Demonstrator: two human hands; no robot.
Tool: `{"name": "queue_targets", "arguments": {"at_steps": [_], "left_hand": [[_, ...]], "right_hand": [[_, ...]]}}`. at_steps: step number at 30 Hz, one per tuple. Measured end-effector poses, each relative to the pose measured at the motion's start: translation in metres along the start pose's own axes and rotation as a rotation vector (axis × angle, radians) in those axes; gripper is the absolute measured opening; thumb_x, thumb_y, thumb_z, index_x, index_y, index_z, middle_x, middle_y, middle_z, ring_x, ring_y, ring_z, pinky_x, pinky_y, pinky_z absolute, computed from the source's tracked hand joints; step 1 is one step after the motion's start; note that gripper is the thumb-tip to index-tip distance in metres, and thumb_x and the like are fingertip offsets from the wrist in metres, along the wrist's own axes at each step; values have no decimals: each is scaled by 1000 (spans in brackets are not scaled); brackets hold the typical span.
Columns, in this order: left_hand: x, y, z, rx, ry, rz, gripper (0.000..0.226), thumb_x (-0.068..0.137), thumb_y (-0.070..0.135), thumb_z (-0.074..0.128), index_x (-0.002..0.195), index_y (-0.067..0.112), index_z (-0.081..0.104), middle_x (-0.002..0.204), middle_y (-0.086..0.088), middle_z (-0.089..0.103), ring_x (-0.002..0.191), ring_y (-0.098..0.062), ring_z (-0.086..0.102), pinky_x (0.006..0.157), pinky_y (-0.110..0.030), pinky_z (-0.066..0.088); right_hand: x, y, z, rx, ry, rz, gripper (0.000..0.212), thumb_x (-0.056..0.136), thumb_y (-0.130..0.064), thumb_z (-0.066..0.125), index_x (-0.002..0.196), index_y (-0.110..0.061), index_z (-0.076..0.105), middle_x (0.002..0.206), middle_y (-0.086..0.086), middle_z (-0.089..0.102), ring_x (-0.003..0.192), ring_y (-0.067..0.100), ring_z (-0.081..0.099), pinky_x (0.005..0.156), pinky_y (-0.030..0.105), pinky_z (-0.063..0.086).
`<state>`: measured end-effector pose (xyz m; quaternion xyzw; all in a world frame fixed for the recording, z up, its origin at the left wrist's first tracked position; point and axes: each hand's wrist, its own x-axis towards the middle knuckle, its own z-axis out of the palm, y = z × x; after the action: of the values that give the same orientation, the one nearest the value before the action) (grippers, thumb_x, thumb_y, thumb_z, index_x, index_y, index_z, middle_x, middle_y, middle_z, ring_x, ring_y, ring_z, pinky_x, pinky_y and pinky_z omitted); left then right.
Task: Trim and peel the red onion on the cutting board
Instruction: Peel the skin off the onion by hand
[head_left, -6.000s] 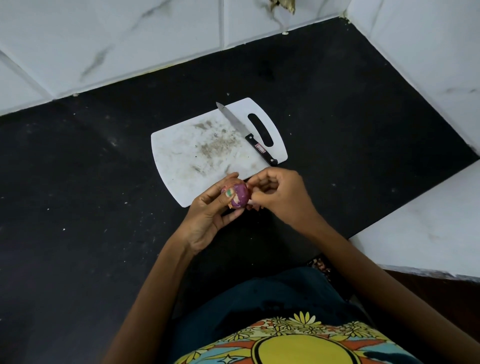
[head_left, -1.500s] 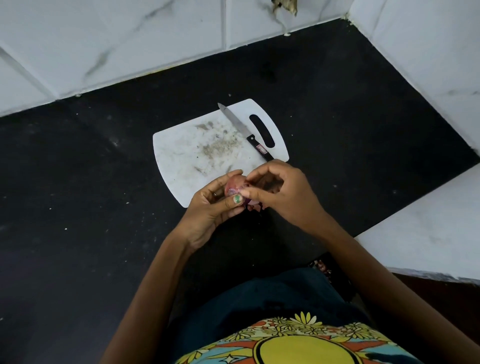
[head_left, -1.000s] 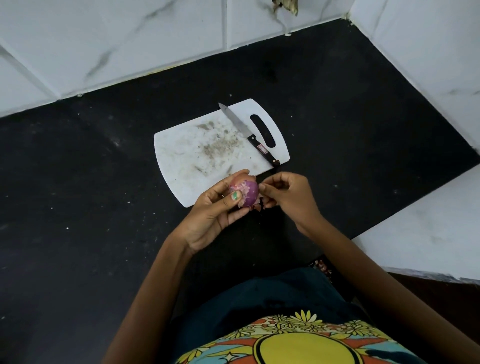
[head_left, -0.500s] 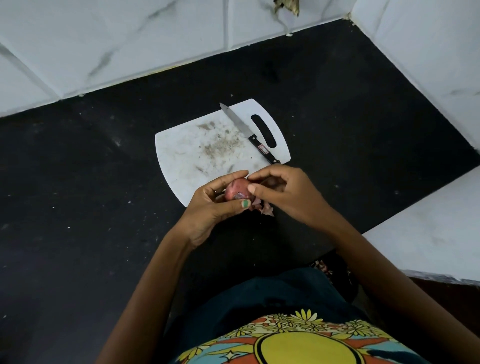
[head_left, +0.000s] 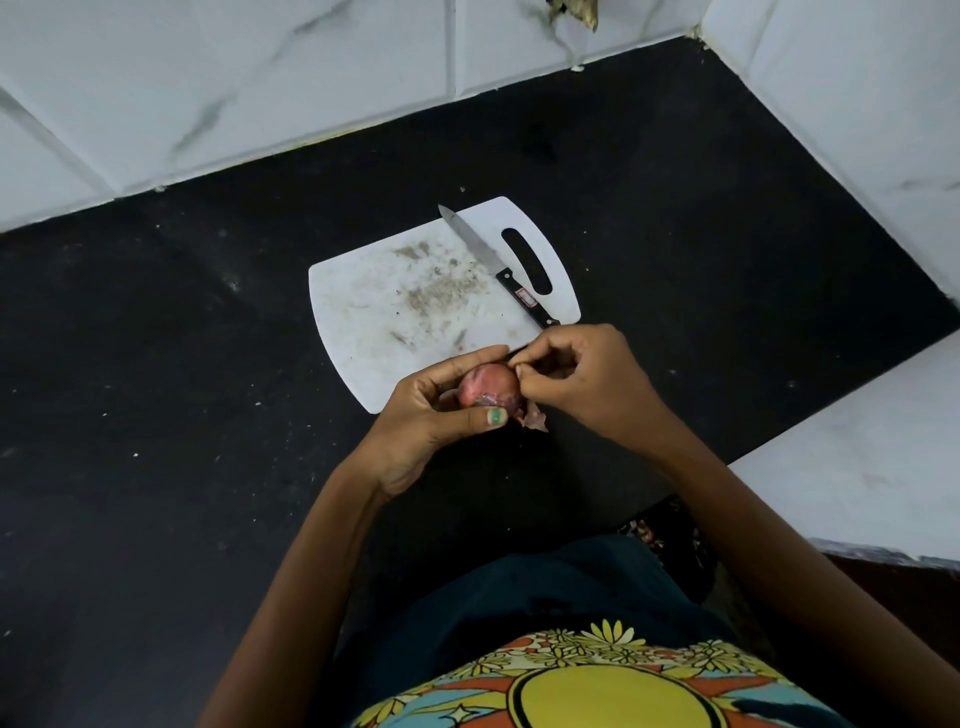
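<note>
A small red onion (head_left: 488, 387) is held above the near edge of the white cutting board (head_left: 384, 306). My left hand (head_left: 431, 415) cups it from the left and below, thumb across its front. My right hand (head_left: 576, 379) touches the onion's right side, its fingertips pinched on the skin there. Loose papery peel (head_left: 535, 418) hangs under the onion between the two hands. A black-handled knife (head_left: 493, 265) lies on the board beside its handle slot, blade pointing away from me.
The board sits on a black counter (head_left: 156, 415) with white tiled walls behind and to the right. A white ledge (head_left: 857, 467) juts in at the right. Brownish residue marks the board's middle.
Over the last second the onion was turned in my left hand from its purple side to a pinkish one. My right hand came back onto it and peel now hangs below.
</note>
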<state>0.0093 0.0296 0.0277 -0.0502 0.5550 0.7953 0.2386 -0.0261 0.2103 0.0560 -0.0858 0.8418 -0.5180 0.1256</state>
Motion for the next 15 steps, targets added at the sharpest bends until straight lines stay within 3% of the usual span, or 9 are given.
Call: {"name": "queue_targets", "arguments": {"at_steps": [6, 15], "left_hand": [[0, 0, -5, -8, 34, 4, 54, 64, -1, 71, 113, 21, 66, 99, 4, 73, 92, -12, 68, 75, -23, 55], [0, 0, -5, 45, 8, 2, 56, 61, 1, 75, 114, 20, 67, 106, 0, 72, 100, -16, 66, 84, -26, 55]], "right_hand": [[-8, -7, -2, 75, -134, 15, 27, 74, -14, 80, 99, -9, 72, 86, -5, 74, 79, 5, 71, 70, 15, 53], [-3, -7, -1, 1, -98, 19, 12, 72, -9, 79, 81, -8, 71, 72, 0, 71, 64, 8, 68, 63, 19, 55]]}}
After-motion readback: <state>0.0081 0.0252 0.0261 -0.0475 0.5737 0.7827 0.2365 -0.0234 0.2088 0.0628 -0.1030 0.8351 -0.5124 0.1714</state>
